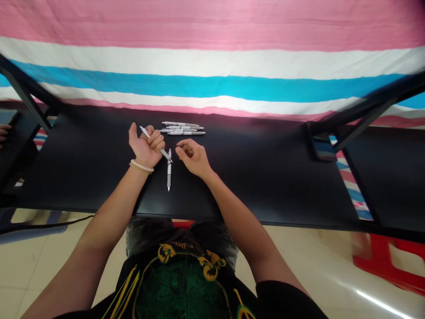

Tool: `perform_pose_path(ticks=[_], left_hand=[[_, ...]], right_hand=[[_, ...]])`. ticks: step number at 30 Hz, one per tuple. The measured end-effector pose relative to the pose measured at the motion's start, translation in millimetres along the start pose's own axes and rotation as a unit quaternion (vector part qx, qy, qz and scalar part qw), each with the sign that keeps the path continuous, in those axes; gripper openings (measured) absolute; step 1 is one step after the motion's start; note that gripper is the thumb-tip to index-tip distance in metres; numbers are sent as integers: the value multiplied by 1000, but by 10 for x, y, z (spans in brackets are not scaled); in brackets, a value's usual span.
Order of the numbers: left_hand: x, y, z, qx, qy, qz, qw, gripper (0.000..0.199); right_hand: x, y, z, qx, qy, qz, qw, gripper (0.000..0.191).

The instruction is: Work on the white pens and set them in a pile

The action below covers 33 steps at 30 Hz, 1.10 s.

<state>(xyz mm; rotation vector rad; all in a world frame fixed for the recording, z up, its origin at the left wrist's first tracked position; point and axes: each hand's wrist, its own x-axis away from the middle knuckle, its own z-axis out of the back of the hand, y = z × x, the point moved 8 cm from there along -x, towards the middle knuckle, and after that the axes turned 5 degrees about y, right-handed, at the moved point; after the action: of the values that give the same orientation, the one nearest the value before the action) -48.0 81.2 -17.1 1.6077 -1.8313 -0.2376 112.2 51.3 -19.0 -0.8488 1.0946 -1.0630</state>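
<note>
Green-printed black shirt (181,281) below, the left hand (146,148) clenches a light, stiff, smooth white retractable pen (163,153), easiest held by its barrel, while the loosely curled, empty right hand (194,158) sits just beside a second pen (169,173) lying on the black table (252,177).

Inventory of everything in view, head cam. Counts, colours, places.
row of pens: four as far as the overlap shows, white and grey, side by side at the table's far side
loose pen: one, white and grey, lying on the table between the hands
held pen: one, white and grey, in the left hand
table: one, black, in front of the person
striped cloth: one, pink, white and blue, beyond the table
stool: one, red, on the floor at lower right
co-worker's hand: one, at the far left edge
bracelet: one, white beads, on the left wrist
left hand: closed around the held pen
right hand: empty, fingers loosely curled, beside the loose pen
</note>
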Motion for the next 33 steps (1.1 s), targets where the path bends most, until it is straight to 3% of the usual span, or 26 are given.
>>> perform_pose_path(ticks=[10,14,21,29,33], left_hand=[[-3,-10,-35,24,-21,-14,999,64],[-15,9,-28,20,-20,-27,999,65],[-41,46,-4,13,-24,-43,999,65],[-11,11,-113,-66,-45,-73,994,62],[-66,51,-106,-71,-66,-107,989,51]], right_hand=[[88,-94,-153,-40,-91,37,994,30],[106,-109,-197,-48,-128,42,990,40],[97,-91,-200,-40,-134,42,989,39],[77,-35,-147,-1,-47,35,998,21],[-2,9,81,20,70,27,997,23]])
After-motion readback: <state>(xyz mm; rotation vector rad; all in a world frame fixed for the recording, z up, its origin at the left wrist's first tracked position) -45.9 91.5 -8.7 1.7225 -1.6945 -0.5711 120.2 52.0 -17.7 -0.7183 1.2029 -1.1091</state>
